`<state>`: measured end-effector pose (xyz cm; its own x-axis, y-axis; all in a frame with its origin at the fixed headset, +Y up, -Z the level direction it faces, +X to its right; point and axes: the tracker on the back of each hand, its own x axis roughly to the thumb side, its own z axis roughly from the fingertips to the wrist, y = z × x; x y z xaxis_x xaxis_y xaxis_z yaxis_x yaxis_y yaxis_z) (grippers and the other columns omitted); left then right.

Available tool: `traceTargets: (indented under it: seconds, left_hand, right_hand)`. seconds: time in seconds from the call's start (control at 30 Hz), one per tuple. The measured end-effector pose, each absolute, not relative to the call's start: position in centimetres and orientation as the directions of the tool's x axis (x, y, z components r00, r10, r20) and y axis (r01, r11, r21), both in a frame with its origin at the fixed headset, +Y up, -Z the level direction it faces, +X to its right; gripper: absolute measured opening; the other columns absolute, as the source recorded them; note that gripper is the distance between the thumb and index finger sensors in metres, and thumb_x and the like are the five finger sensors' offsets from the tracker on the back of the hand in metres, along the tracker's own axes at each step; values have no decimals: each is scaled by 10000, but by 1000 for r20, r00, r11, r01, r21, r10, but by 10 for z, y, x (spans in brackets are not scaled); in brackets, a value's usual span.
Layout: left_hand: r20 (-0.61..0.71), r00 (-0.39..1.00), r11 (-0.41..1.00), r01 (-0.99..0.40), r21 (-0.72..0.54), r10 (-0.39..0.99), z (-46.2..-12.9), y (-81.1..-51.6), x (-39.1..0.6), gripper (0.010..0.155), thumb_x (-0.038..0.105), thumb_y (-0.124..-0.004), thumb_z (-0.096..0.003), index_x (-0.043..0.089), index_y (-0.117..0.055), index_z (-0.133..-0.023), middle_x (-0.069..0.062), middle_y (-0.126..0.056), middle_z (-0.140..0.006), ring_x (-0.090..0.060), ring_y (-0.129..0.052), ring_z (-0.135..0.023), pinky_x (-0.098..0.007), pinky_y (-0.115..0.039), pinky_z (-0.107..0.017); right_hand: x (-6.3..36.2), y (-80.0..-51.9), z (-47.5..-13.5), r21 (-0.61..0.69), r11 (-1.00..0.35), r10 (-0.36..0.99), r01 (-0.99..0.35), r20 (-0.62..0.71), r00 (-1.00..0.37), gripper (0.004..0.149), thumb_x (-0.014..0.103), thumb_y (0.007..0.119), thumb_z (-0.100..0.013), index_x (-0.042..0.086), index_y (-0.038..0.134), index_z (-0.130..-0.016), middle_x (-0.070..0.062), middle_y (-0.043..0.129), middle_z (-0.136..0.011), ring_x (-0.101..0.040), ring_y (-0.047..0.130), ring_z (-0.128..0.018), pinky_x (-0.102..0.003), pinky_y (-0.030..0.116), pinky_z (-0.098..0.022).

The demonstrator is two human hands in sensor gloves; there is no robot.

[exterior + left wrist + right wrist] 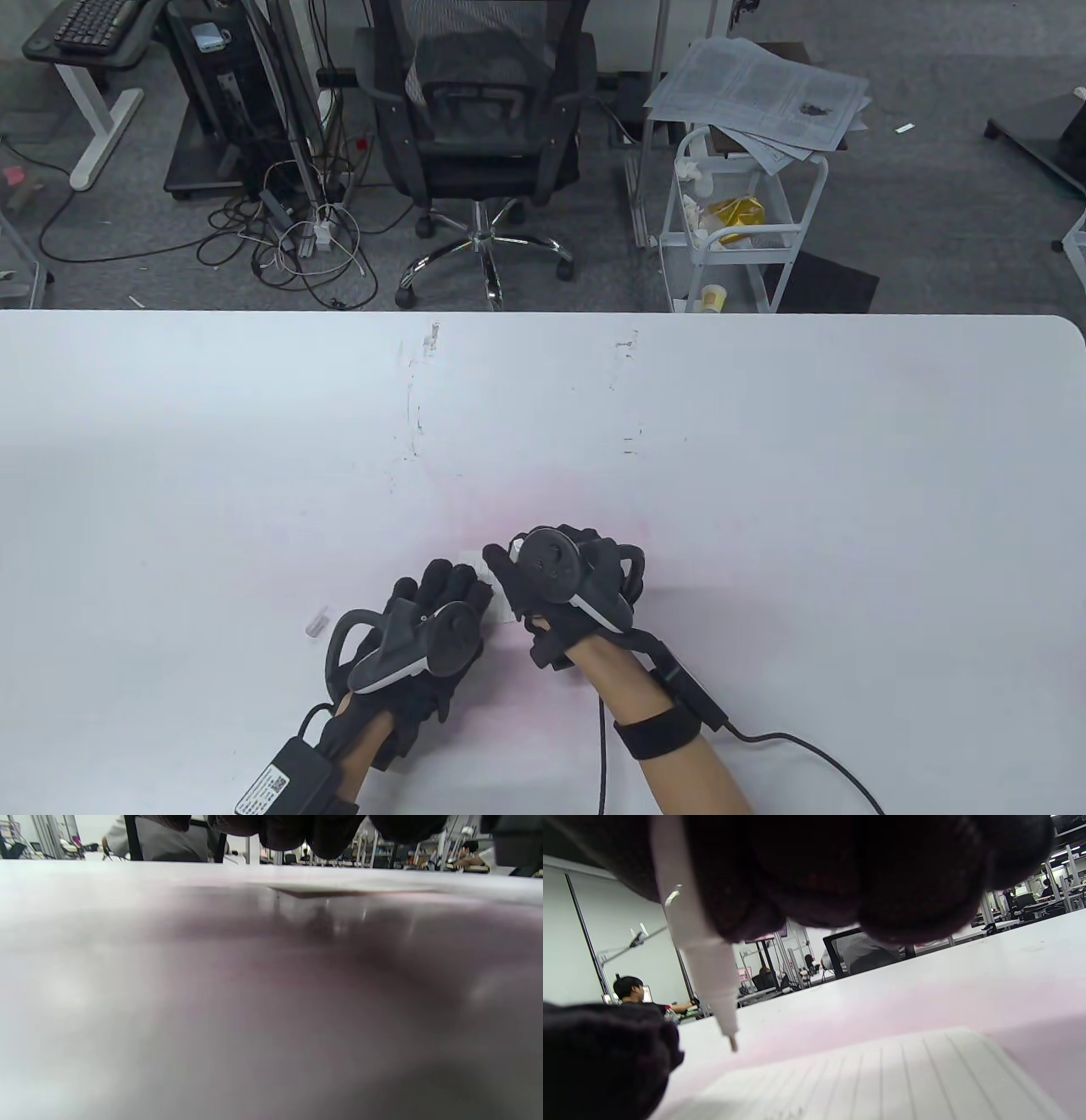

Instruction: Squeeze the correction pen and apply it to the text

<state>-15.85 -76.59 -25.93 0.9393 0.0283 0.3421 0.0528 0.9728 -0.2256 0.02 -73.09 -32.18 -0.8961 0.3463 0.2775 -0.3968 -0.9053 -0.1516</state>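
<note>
Near the front edge of the white table [764,475] the two gloved hands work close together over a small sheet of lined paper [908,1077], most of which is covered from above by the hands. The right hand [564,586] grips the white correction pen [700,959], its fingers [840,870] curled tightly round the barrel; in the right wrist view the pen slants down from under the glove and its thin metal tip hangs just above the paper's near-left part, with a small gap beneath it, though whether it truly clears the sheet cannot be judged for certain. The left hand [424,632] lies just beside the right, on its left, palm down with the fingers [450,586] stretched forward and flat, resting on the left edge of the paper and holding nothing. In the left wrist view the fingertips [322,832] hang in from the top edge over the blurred tabletop, and a thin dark-shadowed edge of the sheet shows further on. A small clear pen cap [316,621] lies on the table a little to the left of the left hand, apart from it. Beyond the table stand a black office chair [479,127] and a white cart [738,229] topped with newspapers [764,89].
</note>
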Motion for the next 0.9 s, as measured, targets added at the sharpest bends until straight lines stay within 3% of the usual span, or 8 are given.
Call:
traceTargets:
  seconds: [0.2, 0.9]
  left_hand:
    - [362, 930, 918, 90, -387, 62, -262, -779, -159, 632, 482, -581, -463, 376, -355, -1043, 49, -284, -1154, -218, -348, -1125, -451, -413, -828]
    - [359, 932, 920, 88, -381, 60, -262, -779, -158, 625, 483, -590, -467, 382, -358, -1039, 54, -286, -1153, -213, -351, -1124, -428, -423, -827]
  right_hand:
    - [-9, -744, -329, -121, -925, 321, -360, 256, -912, 424, 537, 776, -406, 163, 974, -441, -34, 971, -396, -292, 989, -272, -523, 796, -379]
    - [-14, -746, -336, -82, -930, 330, -357, 234, -914, 398, 488, 788, -408, 141, 983, -415, -52, 976, -372, -307, 987, -258, -534, 796, -380]
